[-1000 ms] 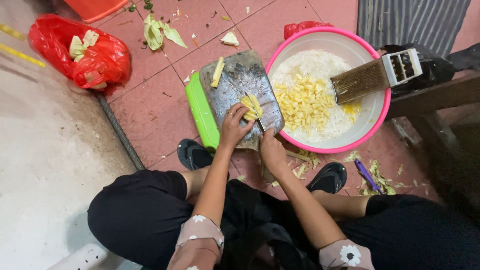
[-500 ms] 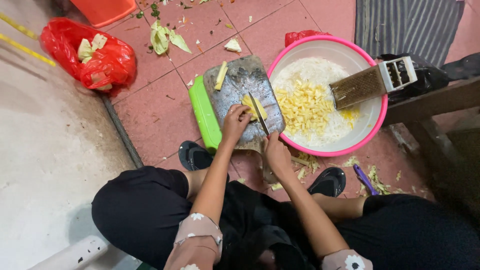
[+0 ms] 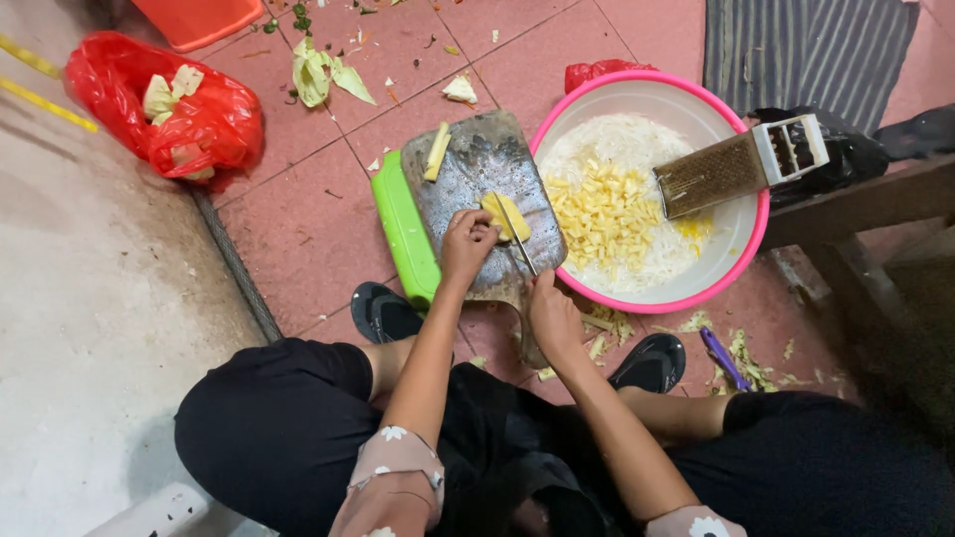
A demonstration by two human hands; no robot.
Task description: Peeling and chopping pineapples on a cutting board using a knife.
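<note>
Left hand [image 3: 466,244] pins pale yellow vegetable chunk [image 3: 504,216] on worn grey cutting board [image 3: 477,169] — right hand [image 3: 553,315] grips thin metal knife [image 3: 517,237], blade on the chunk beside left fingertips.

Knife [image 3: 517,237] now across yellow piece [image 3: 505,214]

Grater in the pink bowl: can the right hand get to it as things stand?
Probably yes, but not freely. The right hand grips a knife on the cutting board. The grater leans on the bowl rim nearby, path open; the knife would need setting down first.
</note>
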